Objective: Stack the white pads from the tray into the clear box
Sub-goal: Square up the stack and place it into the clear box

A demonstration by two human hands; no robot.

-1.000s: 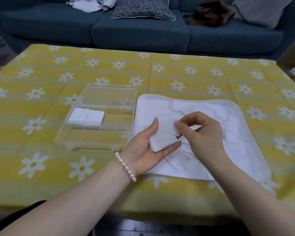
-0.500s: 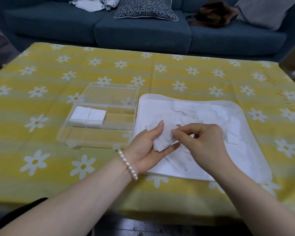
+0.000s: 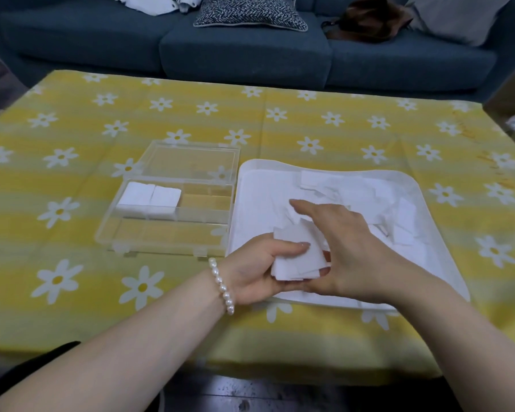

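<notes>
The left hand (image 3: 256, 269) holds a small sheaf of white pads (image 3: 298, 254) over the near left corner of the tray (image 3: 446, 281), thumb pressed flat on top and fingers curled beneath. The sheaf is roughly rectangular, soft and matte, its long axis slanting from near right up toward the far left, the edges uneven. The right hand (image 3: 345, 242) lies across the sheaf's right side, fingers stretched out toward the loose pads (image 3: 354, 188) heaped in the tray; whether it grips anything cannot be told. The tray is white, shallow and round-cornered. Just left of the tray sits the clear box (image 3: 167, 230), hard transparent plastic with dividers, its lid lying open behind. Two neat square stacks (image 3: 150, 197) fill its far left compartments, side by side and touching.
</notes>
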